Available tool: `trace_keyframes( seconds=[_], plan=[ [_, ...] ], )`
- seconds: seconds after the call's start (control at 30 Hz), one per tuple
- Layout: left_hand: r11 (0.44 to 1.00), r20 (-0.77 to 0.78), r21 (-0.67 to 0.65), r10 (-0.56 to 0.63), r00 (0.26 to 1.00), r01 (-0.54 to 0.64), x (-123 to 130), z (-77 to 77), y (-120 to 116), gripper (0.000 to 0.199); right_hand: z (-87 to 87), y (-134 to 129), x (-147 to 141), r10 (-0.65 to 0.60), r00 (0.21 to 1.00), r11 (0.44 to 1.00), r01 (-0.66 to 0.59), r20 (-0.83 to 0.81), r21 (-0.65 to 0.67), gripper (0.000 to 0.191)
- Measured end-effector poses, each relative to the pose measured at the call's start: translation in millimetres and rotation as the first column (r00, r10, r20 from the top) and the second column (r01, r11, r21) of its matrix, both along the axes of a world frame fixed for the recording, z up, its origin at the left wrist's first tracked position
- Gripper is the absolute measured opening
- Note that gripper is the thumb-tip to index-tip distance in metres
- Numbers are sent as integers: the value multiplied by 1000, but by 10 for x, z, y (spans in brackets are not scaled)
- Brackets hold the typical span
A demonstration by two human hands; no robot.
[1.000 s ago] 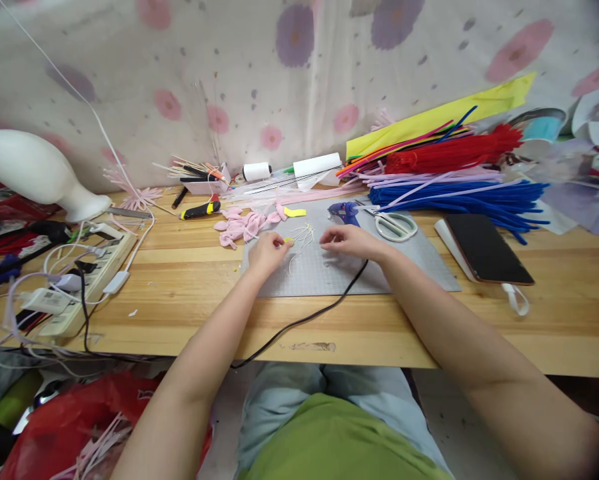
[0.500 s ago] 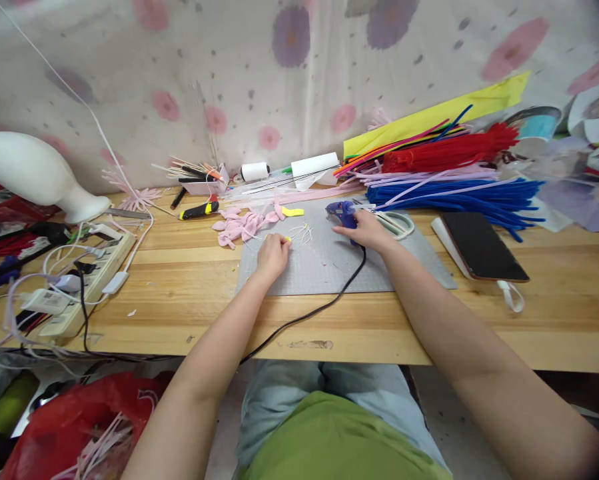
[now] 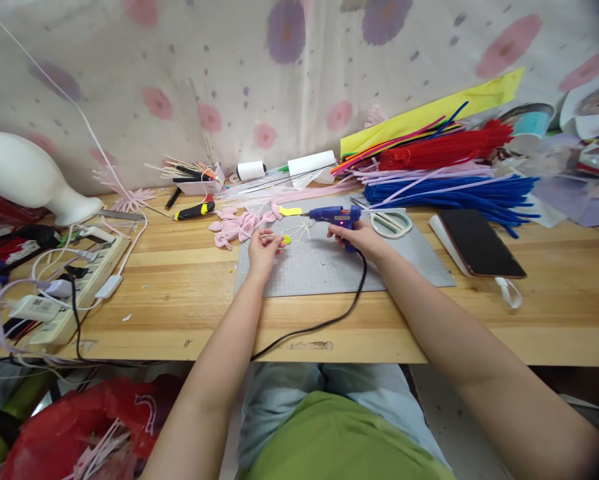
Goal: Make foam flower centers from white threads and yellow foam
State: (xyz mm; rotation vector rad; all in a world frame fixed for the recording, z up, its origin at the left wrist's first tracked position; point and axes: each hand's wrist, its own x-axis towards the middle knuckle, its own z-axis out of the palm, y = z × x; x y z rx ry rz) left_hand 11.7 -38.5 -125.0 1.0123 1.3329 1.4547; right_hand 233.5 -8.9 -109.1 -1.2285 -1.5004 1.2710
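My right hand (image 3: 355, 239) is closed round the handle of a blue hot glue gun (image 3: 336, 216), whose nozzle points left. A black cord trails from the gun's grip over the table edge. In the pinched fingers of my left hand (image 3: 265, 252) is a small yellow round piece (image 3: 286, 239) with a thin white stem. Several thin white strands (image 3: 302, 233) lie on the grey cutting mat (image 3: 309, 275) between the hands. Beyond them are a yellow strip (image 3: 290, 211) and pink fuzzy pieces (image 3: 236, 227). Scissors (image 3: 391, 225) with pale handles rest right of the gun.
Blue pipe cleaners (image 3: 449, 195) and red ones (image 3: 444, 150) are piled at the back right. A phone (image 3: 482, 243) lies right of the mat. A utility knife (image 3: 194, 211), a power strip (image 3: 86, 287) and a white foam head (image 3: 29, 173) are on the left.
The glue gun has turned in my right hand, so its nozzle now points left toward the left hand. My left hand has shifted slightly left and turned, showing the yellow piece.
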Motion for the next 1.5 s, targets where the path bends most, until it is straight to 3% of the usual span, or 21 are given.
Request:
trace_keyframes(
  seconds=[0.13,0.3,0.57,1.5],
  plan=[
    [1000,-32,26,16,999,-16,29,-20,-5,33,4,-73,-133,88,984,996,-88,156,-7,40],
    [999,-45,39,29,999,-27,46,-43,-4,36,-19,-74,-203,87,953,993,-106,292,50,44],
    [998,-40,47,31,999,-29,50,-53,0,37,-72,-55,-207,65,942,992,-97,329,80,46],
    [999,-58,50,5,998,-3,37,-67,9,37,-9,-91,-211,75,934,990,-111,350,84,43]
  ],
)
